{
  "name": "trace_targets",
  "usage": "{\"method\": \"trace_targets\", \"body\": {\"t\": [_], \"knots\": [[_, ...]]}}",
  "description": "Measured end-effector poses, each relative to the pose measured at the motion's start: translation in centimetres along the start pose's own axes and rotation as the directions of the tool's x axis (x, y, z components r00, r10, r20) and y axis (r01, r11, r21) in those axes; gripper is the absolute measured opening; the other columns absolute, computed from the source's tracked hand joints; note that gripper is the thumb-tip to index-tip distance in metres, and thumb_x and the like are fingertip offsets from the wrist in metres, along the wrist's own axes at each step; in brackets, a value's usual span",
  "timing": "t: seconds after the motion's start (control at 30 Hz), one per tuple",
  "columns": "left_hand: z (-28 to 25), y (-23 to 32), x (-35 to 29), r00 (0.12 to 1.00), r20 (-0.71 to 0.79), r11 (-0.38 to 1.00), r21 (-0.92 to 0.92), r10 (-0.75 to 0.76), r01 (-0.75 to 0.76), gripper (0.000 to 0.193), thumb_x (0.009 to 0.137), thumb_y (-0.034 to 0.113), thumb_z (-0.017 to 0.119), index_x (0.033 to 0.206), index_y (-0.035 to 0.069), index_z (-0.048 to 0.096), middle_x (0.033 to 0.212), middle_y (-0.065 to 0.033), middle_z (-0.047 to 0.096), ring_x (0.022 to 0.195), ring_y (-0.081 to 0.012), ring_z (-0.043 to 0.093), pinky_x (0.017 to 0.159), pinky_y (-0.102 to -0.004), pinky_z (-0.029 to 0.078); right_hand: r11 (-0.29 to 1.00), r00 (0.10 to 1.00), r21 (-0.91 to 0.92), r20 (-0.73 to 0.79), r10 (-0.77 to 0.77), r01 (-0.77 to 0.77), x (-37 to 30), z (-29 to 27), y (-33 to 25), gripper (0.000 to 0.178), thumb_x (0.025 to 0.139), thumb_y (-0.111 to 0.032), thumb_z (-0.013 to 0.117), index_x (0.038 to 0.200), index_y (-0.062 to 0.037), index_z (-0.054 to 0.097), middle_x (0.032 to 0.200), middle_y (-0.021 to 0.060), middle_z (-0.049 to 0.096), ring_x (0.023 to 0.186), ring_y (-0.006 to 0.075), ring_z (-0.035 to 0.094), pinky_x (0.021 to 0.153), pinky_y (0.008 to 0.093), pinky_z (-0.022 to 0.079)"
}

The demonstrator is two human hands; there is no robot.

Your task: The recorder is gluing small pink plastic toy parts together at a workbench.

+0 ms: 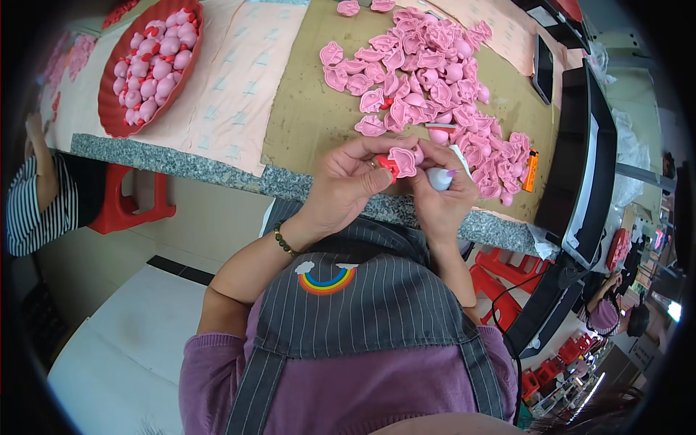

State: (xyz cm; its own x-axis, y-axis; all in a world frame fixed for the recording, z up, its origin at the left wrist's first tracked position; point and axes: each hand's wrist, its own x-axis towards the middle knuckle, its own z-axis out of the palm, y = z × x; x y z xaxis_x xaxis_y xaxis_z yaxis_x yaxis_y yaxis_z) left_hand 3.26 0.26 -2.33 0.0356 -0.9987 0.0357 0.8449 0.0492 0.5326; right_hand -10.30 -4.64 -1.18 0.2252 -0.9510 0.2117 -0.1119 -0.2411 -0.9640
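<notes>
My left hand pinches a small moulded plastic piece, its red part by the thumb and its pink scalloped part facing up. Close against it, my right hand is closed round a small pale squeeze bottle with a purplish tip, lying across the palm. The right fingertips reach the far side of the pink part, and what they grip there is partly hidden. Both hands are above the table's near edge. Just beyond them spreads a heap of pink moulded pieces, some shell-like and some round.
A red scalloped basin of pink-and-red pieces stands at the left. An orange tool-like strip, a phone and a black-framed panel are at the right. Red stools stand below the granite edge. Someone in stripes sits far left.
</notes>
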Motion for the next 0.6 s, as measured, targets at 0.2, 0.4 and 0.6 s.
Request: {"method": "trace_targets", "body": {"t": [0.2, 0.4, 0.6], "knots": [[-0.8, 1.0, 0.3, 0.992, -0.019, 0.993, 0.002, -0.121, 0.121, 0.032, 0.082, 0.0, 0.059, 0.113, -0.005, 0.052, 0.115, -0.0167, 0.055, 0.102, -0.0207, 0.057, 0.088, -0.0328, 0.048, 0.973, 0.992, 0.201, 0.076, 0.098, -0.111, 0.7, -1.5, -1.8, 0.034, 0.065, 0.011, 0.069, 0.097, 0.0048, 0.06, 0.096, 0.0145, 0.062, 0.085, 0.0184, 0.061, 0.075, 0.0268, 0.049], [-1.7, 0.8, 0.1, 0.988, -0.01, 0.986, 0.063, -0.156, 0.157, 0.033, 0.079, 0.003, 0.063, 0.11, -0.005, 0.053, 0.104, -0.014, 0.059, 0.093, -0.0196, 0.06, 0.081, -0.0337, 0.053, 0.976, 0.945, -0.057, 0.267, -0.187, 0.209, 1.1, -1.7, -3.1, 0.031, 0.063, 0.01, 0.07, 0.092, 0.0033, 0.061, 0.095, 0.016, 0.063, 0.09, 0.0229, 0.06, 0.078, 0.0319, 0.048], [-1.6, 0.9, 0.2, 0.983, -0.005, 0.975, 0.12, -0.186, 0.185, 0.039, 0.077, 0.006, 0.067, 0.11, -0.005, 0.053, 0.101, -0.0115, 0.06, 0.091, -0.0165, 0.061, 0.081, -0.0302, 0.052, 0.943, 0.928, -0.155, 0.279, -0.246, 0.296, 0.9, -1.4, -3.1, 0.029, 0.065, 0.011, 0.068, 0.091, 0.0026, 0.061, 0.094, 0.0152, 0.064, 0.089, 0.0229, 0.061, 0.076, 0.031, 0.049]]}}
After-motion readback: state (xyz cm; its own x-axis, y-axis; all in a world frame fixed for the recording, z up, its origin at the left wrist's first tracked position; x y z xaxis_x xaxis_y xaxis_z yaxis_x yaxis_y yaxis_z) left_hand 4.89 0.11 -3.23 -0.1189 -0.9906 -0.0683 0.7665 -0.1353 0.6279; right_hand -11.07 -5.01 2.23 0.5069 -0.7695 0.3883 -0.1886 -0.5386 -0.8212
